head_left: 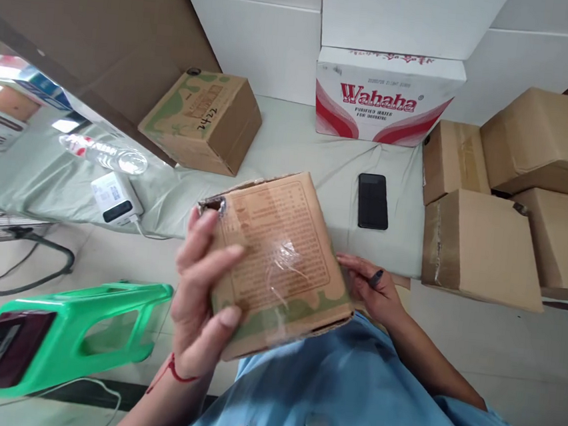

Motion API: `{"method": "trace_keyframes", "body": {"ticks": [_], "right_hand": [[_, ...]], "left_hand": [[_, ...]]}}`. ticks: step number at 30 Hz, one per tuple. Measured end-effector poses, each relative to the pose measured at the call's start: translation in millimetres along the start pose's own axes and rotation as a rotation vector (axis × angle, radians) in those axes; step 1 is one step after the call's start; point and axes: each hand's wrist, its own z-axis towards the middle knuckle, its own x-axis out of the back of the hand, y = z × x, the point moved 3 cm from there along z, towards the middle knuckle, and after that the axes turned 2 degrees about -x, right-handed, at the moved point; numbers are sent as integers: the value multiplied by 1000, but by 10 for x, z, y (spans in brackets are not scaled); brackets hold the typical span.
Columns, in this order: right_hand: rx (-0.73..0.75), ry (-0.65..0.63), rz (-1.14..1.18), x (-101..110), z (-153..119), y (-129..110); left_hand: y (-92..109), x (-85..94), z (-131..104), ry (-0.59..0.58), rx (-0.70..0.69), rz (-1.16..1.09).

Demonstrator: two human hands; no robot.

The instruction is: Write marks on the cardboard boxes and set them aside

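Observation:
A small cardboard box (281,246) with green print, a panel of small text and shiny clear tape is held up at a tilt in front of my body. My left hand (201,292) grips it from the left, thumb and fingers wrapped over its face and edge. One upper corner of the box is torn and dark. At the box's right side is my right hand (374,292), its fingertips by the box edge and partly hidden behind it. A dark pen (375,278) pokes out from between those curled fingers.
On the pale cloth-covered table stand a similar box (202,121) marked 2422, a Wahaba-style white carton (382,102), a phone (373,201) and several brown boxes (486,246) at right. Leftward are a water bottle (103,154), white power bank (114,198) and green stool (81,334).

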Motion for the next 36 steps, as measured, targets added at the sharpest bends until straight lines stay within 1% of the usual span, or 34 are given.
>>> {"method": "trace_keyframes", "body": {"ticks": [1,3,5,7,9,11,13,15,16,18,21,24,26,29,31,34,36], "right_hand": [[-32,35,1,23,-2,5],[-70,107,17,111,12,-20],[-74,168,80,233,45,-98],[-85,232,144,361,80,-216],[-78,315,154,471,109,-369],[-6,399,131,545,140,-550],[131,457,91,580,191,-752],[283,476,57,583,269,-972],[337,461,53,573,321,-1085],[397,394,84,531,444,-1321],[433,277,142,404,634,-1672],[502,256,163,206,796,-1947],[556,178,141,12,907,-2070],[582,-15,11,-308,1086,-2162],[515,-76,-51,-448,1197,-2158],[336,-200,-55,-535,1294,-2082],[266,-237,-100,-521,1293,-2029]], "left_hand": [[62,-19,44,-81,-81,59],[141,-61,105,-207,-174,89],[168,-112,131,-284,-177,46],[175,-170,118,-317,-161,28],[183,-213,77,-292,-155,51],[203,-226,31,-211,-178,90],[232,-223,2,-129,-252,112],[236,-235,14,-111,-308,106],[223,-252,35,-121,-321,94],[174,-308,95,-141,-320,71],[93,-428,165,-91,-345,45],[44,-558,175,-4,-370,44],[38,-636,163,24,-371,62],[42,-722,148,41,-351,65],[35,-752,137,67,-334,43],[10,-773,117,86,-327,21],[-3,-782,107,91,-338,31]]}}
